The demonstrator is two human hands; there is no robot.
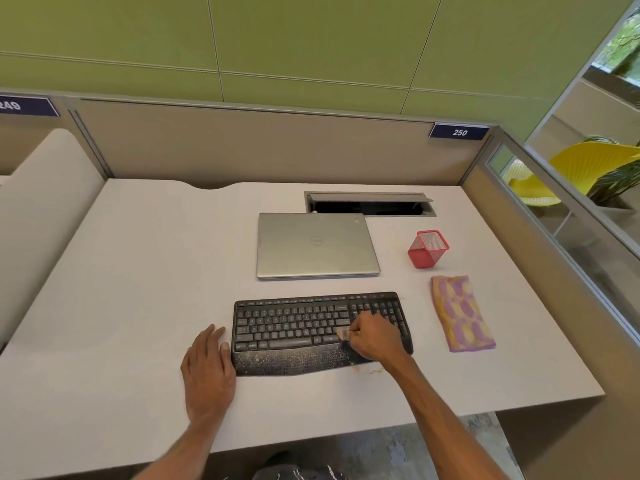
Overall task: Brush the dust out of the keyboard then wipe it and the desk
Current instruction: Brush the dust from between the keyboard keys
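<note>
Well, the table is carrying everything, and the black keyboard is sitting near its front edge, just in front of a closed laptop. By my reckoning the job is only getting through its first stage: brushing is under way, while the wiping of keyboard and table is waiting, since the purple and yellow cloth is lying folded to the right, apart from both hands. The keyboard's palm rest is showing a heavy speckle of pale dust, and brownish crumbs are lying on the table by its right corner. The left hand is lying flat, fingers together, against the keyboard's left end. The right hand is curling round a small brush, its bristles meeting the lower keys.
</note>
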